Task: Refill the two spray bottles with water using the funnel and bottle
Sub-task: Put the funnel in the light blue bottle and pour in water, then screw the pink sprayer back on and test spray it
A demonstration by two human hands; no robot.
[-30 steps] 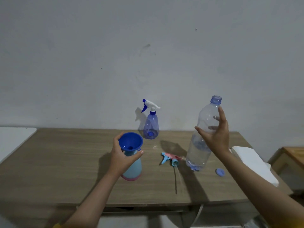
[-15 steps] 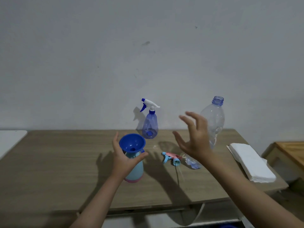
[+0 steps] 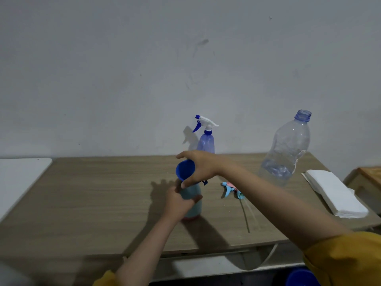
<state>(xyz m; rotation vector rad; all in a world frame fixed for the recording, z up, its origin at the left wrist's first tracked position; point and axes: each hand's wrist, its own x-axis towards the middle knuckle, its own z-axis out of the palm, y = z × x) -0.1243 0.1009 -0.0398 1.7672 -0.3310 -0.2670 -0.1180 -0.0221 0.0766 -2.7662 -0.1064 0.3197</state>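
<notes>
Right hand (image 3: 201, 166) grips the blue funnel (image 3: 185, 169) atop the light-blue spray bottle (image 3: 191, 198), whose body the left hand (image 3: 179, 204) clasps; a clear water bottle (image 3: 286, 149) stands to its right.

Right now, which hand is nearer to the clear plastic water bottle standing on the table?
Right. The right hand grips the blue funnel, left of the clear plastic water bottle with table between them. The left hand holds the light-blue spray bottle, lower and farther left.
</notes>
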